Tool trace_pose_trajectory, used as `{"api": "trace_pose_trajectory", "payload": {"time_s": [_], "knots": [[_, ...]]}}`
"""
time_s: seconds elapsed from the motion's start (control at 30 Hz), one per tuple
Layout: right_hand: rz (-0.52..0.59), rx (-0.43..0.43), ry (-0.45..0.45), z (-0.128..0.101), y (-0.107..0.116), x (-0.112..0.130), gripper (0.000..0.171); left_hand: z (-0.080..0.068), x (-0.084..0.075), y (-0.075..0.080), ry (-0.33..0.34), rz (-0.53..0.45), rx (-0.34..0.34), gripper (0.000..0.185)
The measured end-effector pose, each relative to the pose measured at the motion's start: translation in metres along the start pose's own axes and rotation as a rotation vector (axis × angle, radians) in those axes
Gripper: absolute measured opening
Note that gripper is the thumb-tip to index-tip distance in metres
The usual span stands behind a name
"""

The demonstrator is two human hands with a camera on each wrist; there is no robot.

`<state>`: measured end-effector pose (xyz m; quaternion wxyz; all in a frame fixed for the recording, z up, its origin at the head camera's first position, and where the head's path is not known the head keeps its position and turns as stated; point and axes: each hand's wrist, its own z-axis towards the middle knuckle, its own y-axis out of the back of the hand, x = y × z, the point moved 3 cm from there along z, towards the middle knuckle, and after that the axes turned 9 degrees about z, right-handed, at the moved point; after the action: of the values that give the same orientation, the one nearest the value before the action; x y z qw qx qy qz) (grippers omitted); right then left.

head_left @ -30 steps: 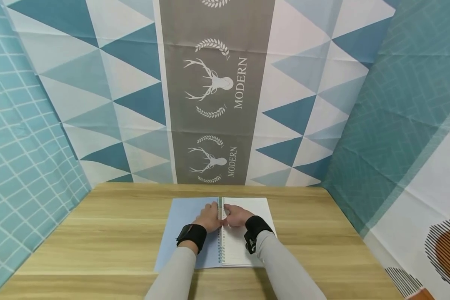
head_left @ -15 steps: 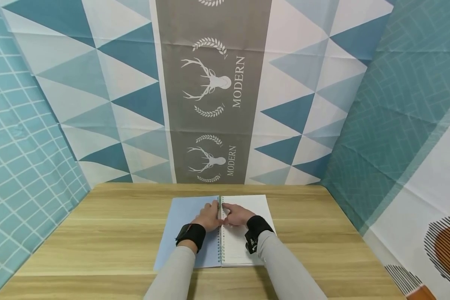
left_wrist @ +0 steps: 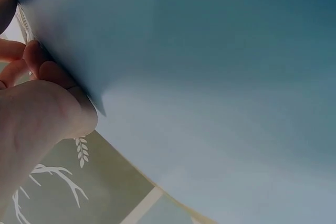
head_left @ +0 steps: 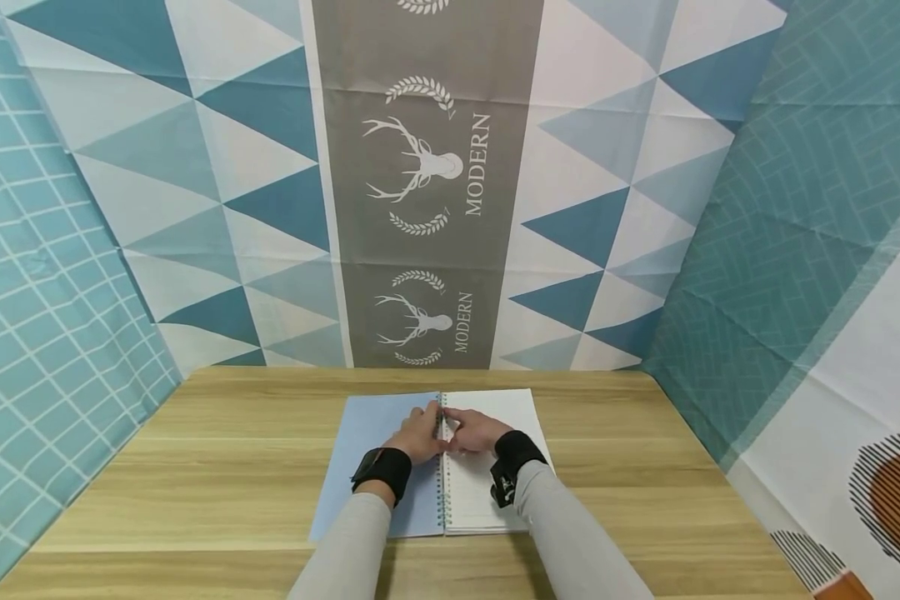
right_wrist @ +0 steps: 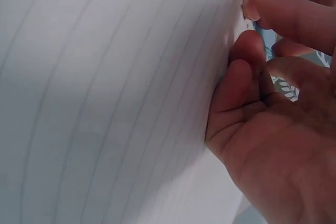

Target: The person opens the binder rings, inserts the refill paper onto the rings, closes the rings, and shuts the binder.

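Open spiral notebook (head_left: 487, 467) on wooden table (head_left: 195, 467), my left hand (head_left: 418, 437) and right hand (head_left: 477, 432) close together, fingers pinching its spiral binding (head_left: 441, 492)

Left hand (left_wrist: 37, 124) against blue cover (left_wrist: 210, 61)

Fingers (left_wrist: 50, 72) curled at the cover's edge, touching it; grey cloth with white antler and leaf print (left_wrist: 63, 192) below.

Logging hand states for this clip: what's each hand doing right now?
Left hand: pinching the notebook at its spiral binding.
Right hand: pinching the same binding.
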<state>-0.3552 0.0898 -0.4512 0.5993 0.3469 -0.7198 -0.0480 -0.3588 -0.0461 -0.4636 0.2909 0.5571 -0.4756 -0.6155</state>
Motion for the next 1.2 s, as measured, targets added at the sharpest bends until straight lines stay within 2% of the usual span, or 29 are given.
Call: {"api": "trace_pose_trajectory", "payload": {"time_s": [0.13, 0.23, 0.47, 0.57, 0.8, 1.0, 1.2], "knots": [[0.086, 0.004, -0.013, -0.001, 0.001, -0.001, 0.077, 0.0, 0.0, 0.001, -0.008, -0.011, 0.006, 0.06], [0.111, 0.011, -0.016, -0.002, 0.002, -0.001, 0.076, 0.002, 0.002, 0.001, -0.007, -0.017, 0.008, 0.061], [0.075, 0.004, -0.013, -0.003, 0.002, -0.001, 0.074, 0.006, 0.003, 0.0, 0.003, -0.015, 0.014, 0.06], [0.053, -0.005, -0.019, -0.002, 0.002, 0.001, 0.076, 0.006, 0.003, 0.0, -0.004, -0.044, 0.018, 0.063], [0.024, 0.005, -0.045, 0.001, 0.003, 0.005, 0.088, 0.009, -0.001, 0.008, 0.001, -0.097, 0.086, 0.094], [0.027, 0.008, -0.102, 0.004, 0.01, 0.005, 0.091, 0.015, -0.005, 0.013, 0.078, -0.069, 0.168, 0.102], [-0.024, 0.042, -0.111, 0.009, 0.009, 0.009, 0.092, 0.02, -0.005, 0.014, 0.097, -0.048, 0.207, 0.103]]}}
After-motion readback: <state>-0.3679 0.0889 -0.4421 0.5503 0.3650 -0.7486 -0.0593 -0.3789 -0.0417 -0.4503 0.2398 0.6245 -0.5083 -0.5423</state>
